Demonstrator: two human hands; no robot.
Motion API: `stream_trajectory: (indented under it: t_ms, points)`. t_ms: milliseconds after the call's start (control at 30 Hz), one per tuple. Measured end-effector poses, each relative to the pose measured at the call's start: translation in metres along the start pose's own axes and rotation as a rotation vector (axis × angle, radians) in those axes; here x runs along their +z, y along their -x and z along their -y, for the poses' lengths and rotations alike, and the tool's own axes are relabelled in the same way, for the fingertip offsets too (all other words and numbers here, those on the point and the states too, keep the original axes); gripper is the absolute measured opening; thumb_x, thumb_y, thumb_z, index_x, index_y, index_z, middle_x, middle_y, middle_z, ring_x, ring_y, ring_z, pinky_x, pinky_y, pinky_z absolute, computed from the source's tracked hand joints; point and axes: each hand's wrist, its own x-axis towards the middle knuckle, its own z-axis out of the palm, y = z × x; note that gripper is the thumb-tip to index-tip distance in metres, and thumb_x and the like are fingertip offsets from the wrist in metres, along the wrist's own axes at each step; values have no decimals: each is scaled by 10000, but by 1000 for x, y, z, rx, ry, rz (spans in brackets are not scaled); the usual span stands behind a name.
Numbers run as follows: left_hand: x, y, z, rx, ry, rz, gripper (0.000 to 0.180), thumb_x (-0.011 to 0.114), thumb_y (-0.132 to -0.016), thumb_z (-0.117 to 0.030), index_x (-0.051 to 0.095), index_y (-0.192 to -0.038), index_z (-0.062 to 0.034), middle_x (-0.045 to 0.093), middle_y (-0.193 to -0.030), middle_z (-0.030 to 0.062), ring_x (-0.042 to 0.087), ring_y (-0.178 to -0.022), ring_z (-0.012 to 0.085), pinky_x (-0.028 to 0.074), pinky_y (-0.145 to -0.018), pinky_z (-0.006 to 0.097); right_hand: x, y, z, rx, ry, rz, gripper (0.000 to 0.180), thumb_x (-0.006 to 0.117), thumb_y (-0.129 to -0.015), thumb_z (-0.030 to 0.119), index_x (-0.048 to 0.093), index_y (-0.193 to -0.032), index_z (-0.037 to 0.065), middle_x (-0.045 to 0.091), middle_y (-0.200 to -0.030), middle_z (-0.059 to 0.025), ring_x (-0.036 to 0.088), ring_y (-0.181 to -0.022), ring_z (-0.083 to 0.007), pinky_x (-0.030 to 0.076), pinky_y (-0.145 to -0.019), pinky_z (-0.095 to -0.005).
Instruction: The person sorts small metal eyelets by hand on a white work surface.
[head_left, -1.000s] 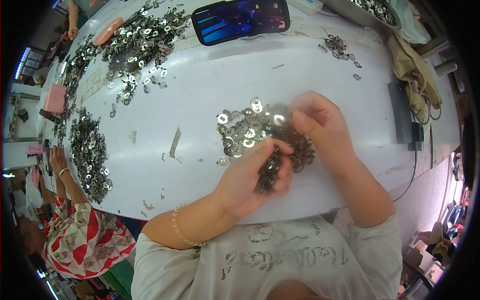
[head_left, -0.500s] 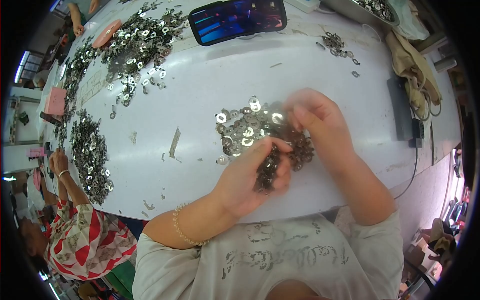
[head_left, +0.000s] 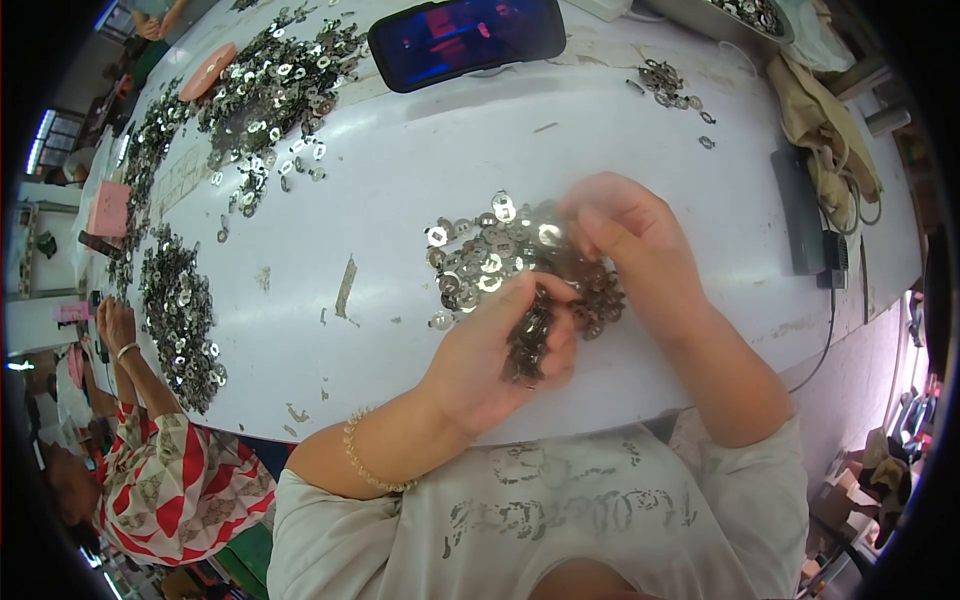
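Note:
A pile of small shiny metal rings (head_left: 485, 255) lies on the white table (head_left: 420, 170) in front of me. My left hand (head_left: 495, 355) is cupped palm up at the near edge of the pile and holds a stack of dark metal pieces (head_left: 527, 340). My right hand (head_left: 625, 245) rests on the right side of the pile, fingers curled among the pieces, blurred by motion. Whether it pinches a piece I cannot tell.
More heaps of metal rings (head_left: 270, 85) spread across the far left of the table and along its left edge (head_left: 180, 315). A phone (head_left: 465, 40) lies at the back. A black power strip (head_left: 800, 210) and cloth (head_left: 825, 120) sit at right. Another person (head_left: 150, 470) works at lower left.
My right hand has shifted slightly over the pile. My left hand stays cupped with the dark pieces in it.

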Motion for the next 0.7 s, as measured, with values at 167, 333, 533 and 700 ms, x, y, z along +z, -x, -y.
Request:
stream_trajectory:
  t_ms: [167,333,533,700]
  points:
    - [0,1,-1,10,4,-2,320,345,-1001,-359,535,-1024,-104,491,-717,44,445,-593,139,353,-528,265,1,1,2,10,-35,-2,123,481,-897,64,564,-966,6,597,-889,-20,496,-754,-37,420,-689,-200]
    - [1,2,-3,15,19,2,326,342,-1001,-365,532,-1004,-100,493,-709,37,448,-591,139,350,-526,264,0,5,1,-102,114,21,98,536,-845,54,556,-932,15,588,-872,-29,494,-740,-50,418,-666,-220]
    - [-3,1,-1,-1,20,34,306,341,-1001,-307,518,-999,-58,515,-746,64,482,-620,179,403,-574,301,7,6,-2,-127,514,73,109,636,-792,108,570,-852,45,514,-793,-29,485,-686,-101,408,-600,-255]
    - [-1,1,-1,-3,-33,26,318,328,-1001,-293,526,-1006,-44,518,-730,60,495,-608,161,416,-571,284,11,6,1,15,493,125,141,670,-770,133,566,-789,40,493,-776,-55,477,-667,-135,398,-586,-264]
